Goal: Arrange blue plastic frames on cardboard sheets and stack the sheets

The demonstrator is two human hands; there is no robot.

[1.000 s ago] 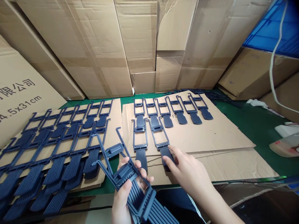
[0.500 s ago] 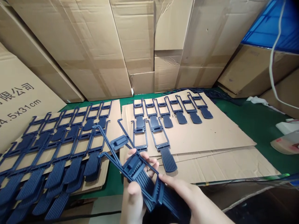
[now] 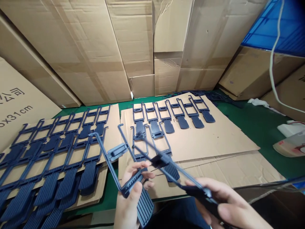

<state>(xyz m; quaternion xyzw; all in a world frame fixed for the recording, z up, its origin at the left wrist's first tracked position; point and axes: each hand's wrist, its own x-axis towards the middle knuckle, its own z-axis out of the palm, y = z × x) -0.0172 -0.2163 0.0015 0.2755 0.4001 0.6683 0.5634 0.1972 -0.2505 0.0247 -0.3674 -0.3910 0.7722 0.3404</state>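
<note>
My left hand [image 3: 128, 197] is closed around a dark blue plastic bracket [image 3: 145, 206], which has a two-armed frame with hooked tips, a crossbar and a ribbed paddle. Its arms point up and away from me, while the paddle hangs below my fingers. In my right hand [image 3: 228, 203] is a second bracket [image 3: 161, 161] of the same look, gripped near its lower end and smeared by motion. It slants up to the left, close to the fingertips of my left hand. Beyond them, two more brackets [image 3: 164, 147] lie on a cardboard sheet [image 3: 214, 140], partly covered by the held ones.
Several like brackets [image 3: 183, 122] form a row at the back of that sheet. More lie overlapping on another cardboard sheet [image 3: 111, 124] at left. Large cartons [image 3: 83, 54] wall off the back. A translucent container [image 3: 289, 146] stands on the green table [image 3: 252, 122] at right.
The two brackets, earlier stacked together between both hands, are now apart. My right hand has moved right with one, and my left hand keeps the other. The view has shifted slightly.
</note>
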